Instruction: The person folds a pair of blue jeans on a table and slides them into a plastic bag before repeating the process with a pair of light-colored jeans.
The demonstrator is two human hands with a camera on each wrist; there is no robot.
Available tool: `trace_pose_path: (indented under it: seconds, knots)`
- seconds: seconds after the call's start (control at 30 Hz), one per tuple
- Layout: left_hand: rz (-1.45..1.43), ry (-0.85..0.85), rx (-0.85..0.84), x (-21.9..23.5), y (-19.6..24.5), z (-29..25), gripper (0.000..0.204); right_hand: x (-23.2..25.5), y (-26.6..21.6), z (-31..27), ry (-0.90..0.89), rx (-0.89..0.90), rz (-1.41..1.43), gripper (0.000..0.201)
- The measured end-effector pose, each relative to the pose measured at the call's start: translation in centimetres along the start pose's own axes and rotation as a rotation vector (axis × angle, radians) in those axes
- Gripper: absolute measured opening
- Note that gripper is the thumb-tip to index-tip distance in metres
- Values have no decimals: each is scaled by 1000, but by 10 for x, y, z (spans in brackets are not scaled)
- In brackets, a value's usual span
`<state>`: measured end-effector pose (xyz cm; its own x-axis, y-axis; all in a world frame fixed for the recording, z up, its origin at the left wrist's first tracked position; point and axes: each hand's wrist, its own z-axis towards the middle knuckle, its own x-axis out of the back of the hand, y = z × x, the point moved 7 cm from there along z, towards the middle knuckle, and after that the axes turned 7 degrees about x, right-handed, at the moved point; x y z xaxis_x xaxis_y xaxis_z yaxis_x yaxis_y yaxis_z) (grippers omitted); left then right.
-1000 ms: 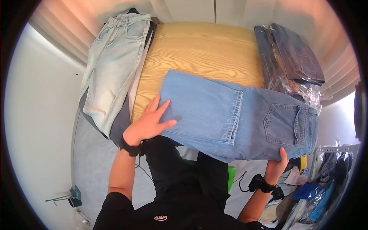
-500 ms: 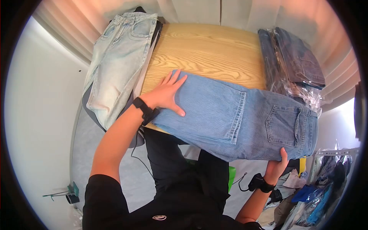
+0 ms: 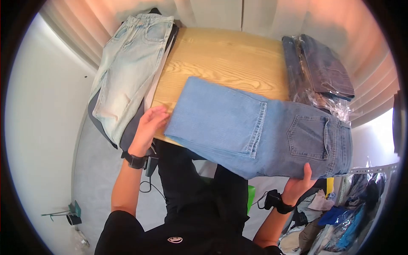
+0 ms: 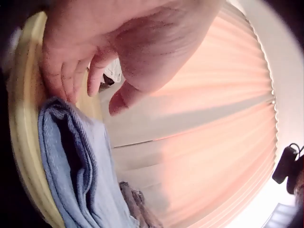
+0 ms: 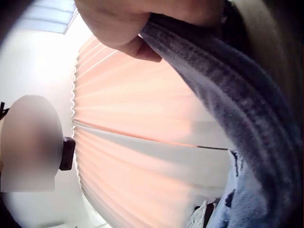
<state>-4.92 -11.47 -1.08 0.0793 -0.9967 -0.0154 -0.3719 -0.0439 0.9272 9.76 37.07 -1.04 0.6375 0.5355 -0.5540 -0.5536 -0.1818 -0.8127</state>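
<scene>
A pair of blue jeans lies folded across the wooden table, its leg turned over so the hem lies beside a back pocket. My right hand grips the near edge by the waist, thumb on top and fingers hidden beneath. In the right wrist view, that hand pinches the denim edge. Off the left folded end, my left hand holds nothing, its fingers loosely bent. The left wrist view shows its fingertips close to the layered fold.
Pale washed jeans lie over darker garments at the table's left side. Plastic-wrapped dark jeans are stacked at the back right. Bagged clothes fill a rack at the lower right. A curtain hangs behind the table.
My left hand moved up the folded left end of the jeans with fingers spread, then came off it to the left. My right hand kept its grip near the waist.
</scene>
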Motion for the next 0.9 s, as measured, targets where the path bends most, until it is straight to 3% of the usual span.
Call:
trace_pose_path:
  seconds: [0.03,0.1,0.2,0.27,0.37,0.43,0.5,0.6,0.77,0.9]
  knots:
    - [-87,-6,75,1,-5,-7,40,-7,-5,-2,6,22,-25,59]
    - [-43,-22,4,5,-10,-9,40,-27,-11,-6,9,71,-61,58]
    - [-84,-49,-64,8,-16,-8,44,-65,-24,-34,-103,259,-482,52]
    - [-137,-82,-87,12,-25,-6,45,-123,-17,-77,-491,373,-681,46]
    - [-73,-48,-25,16,-25,-8,50,-233,6,-149,-1142,656,-895,73]
    - [-12,4,-64,18,-29,-7,53,-239,64,-185,-1356,700,-1098,66]
    - [51,45,-132,18,-23,-6,60,-235,78,-187,-1352,640,-1118,64]
    - [15,-24,-201,15,-18,-12,59,-230,87,-186,-1372,596,-1103,65]
    - [121,-74,-153,18,-33,-8,50,-223,63,-175,-1341,524,-1117,56]
    - [120,-59,-141,7,-27,-21,47,-219,67,-166,-1254,584,-1126,51]
